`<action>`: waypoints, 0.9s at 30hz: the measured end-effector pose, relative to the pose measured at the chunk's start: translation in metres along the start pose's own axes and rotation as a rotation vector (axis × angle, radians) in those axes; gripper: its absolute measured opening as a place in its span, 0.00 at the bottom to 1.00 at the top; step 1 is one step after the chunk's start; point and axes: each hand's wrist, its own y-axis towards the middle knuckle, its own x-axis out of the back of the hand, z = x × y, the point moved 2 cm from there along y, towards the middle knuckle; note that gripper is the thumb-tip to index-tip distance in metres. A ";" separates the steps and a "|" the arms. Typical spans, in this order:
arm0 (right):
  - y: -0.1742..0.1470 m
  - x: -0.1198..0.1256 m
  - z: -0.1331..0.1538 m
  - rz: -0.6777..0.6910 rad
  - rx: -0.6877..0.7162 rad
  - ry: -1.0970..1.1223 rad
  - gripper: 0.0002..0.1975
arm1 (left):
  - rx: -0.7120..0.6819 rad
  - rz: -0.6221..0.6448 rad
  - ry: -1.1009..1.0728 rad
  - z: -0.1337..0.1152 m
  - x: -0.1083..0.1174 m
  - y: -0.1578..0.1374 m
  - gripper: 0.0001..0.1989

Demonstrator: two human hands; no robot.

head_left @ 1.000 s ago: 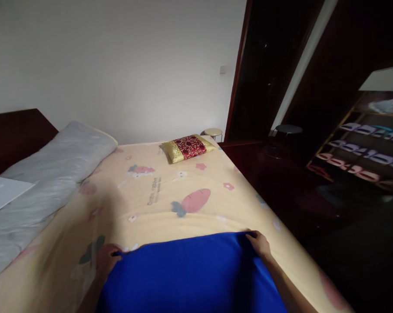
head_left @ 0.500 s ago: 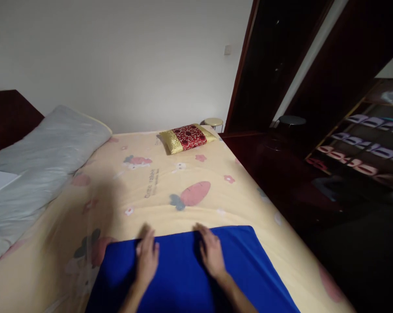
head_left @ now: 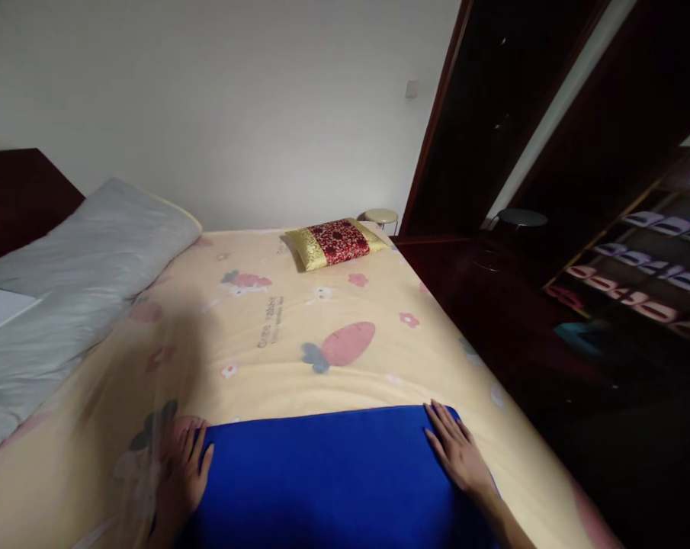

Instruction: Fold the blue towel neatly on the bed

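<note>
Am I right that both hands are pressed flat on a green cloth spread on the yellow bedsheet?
Not quite: the cloth is blue, not green. The head view shows the left hand and right hand flat at its far corners on the yellow bedsheet.

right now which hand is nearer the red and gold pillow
Right. The right hand lies flat on the blue cloth's far right corner, on the red and gold pillow's side; the left hand rests at the cloth's left edge, farther away.

bare forearms — no sleeves, rings
</note>
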 end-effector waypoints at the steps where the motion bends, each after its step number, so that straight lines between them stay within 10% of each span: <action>1: -0.001 0.002 -0.008 0.003 -0.008 -0.018 0.31 | -0.001 -0.010 0.005 0.002 0.003 0.002 0.31; 5: -0.004 -0.001 0.032 -0.144 -0.082 -0.074 0.31 | 0.009 -0.066 0.007 -0.056 0.026 -0.006 0.30; 10: -0.016 -0.027 0.178 -0.062 0.285 0.080 0.31 | -0.420 0.079 -0.136 -0.201 0.030 -0.042 0.30; 13: -0.016 -0.038 0.221 0.030 0.407 0.123 0.30 | -0.581 0.141 -0.187 -0.244 0.020 -0.051 0.29; 16: -0.007 -0.036 0.184 0.051 0.328 0.079 0.29 | -0.503 0.148 -0.150 -0.215 0.011 -0.043 0.28; 22: -0.011 -0.011 0.016 -0.059 -0.091 -0.093 0.33 | 0.018 -0.007 0.033 -0.058 0.009 -0.022 0.27; 27: -0.016 -0.009 -0.012 -0.061 -0.072 -0.137 0.33 | 0.013 -0.041 0.044 -0.024 0.012 -0.020 0.28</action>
